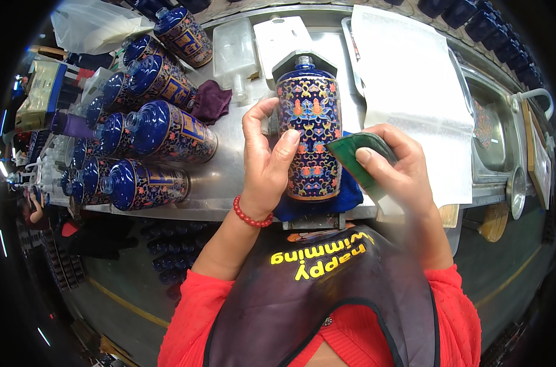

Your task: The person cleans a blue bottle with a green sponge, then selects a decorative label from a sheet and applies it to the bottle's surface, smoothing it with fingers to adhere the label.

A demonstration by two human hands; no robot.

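A dark blue glass bottle (309,136) with a colourful floral pattern lies in front of me, its clear neck pointing away. It rests in a holder (317,221) with blue cloth (353,194) under its lower end. My left hand (267,153) grips the bottle's left side, thumb across its front and fingers partly hidden behind. Between thumb and fingers of my right hand (395,165) is a flat green scraper (355,160). The scraper's left corner is close to the bottle's right side; I cannot tell whether they touch.
Several similar bottles (171,131) stand on the metal table at left, beside a purple cloth (212,101). Clear plastic trays (234,49) lie behind. White sheets (412,104) cover the right side, near a metal sink (495,140) and a round metal strainer or ladle (517,192).
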